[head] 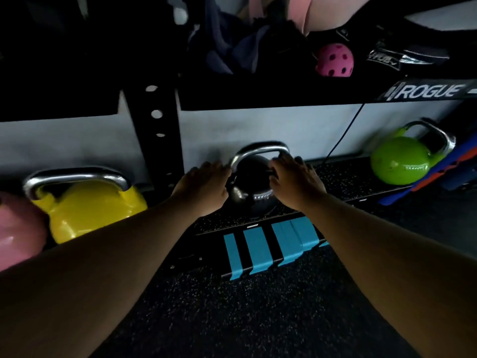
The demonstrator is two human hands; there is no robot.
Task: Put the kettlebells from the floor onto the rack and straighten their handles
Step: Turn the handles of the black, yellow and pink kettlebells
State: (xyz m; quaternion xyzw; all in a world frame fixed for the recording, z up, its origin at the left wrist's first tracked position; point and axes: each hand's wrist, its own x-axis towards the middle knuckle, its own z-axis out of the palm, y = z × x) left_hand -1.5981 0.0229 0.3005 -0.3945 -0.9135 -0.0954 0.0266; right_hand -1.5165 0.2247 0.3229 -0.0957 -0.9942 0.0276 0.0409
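Observation:
A black kettlebell with a steel handle stands on the rack's low speckled shelf, handle upright. My left hand rests against its left side and my right hand cups its right side, fingers curled near the base of the handle. A yellow kettlebell sits to the left beyond the black upright, with a pink kettlebell at the far left edge. At the shelf's right end a green kettlebell leans with its handle tilted to the right.
A black rack upright with holes stands between the yellow and black kettlebells. An upper shelf labelled ROGUE carries clothes and a pink perforated ball. Blue tape strips mark the shelf's front. A cable hangs behind. Blue-orange bars lie right.

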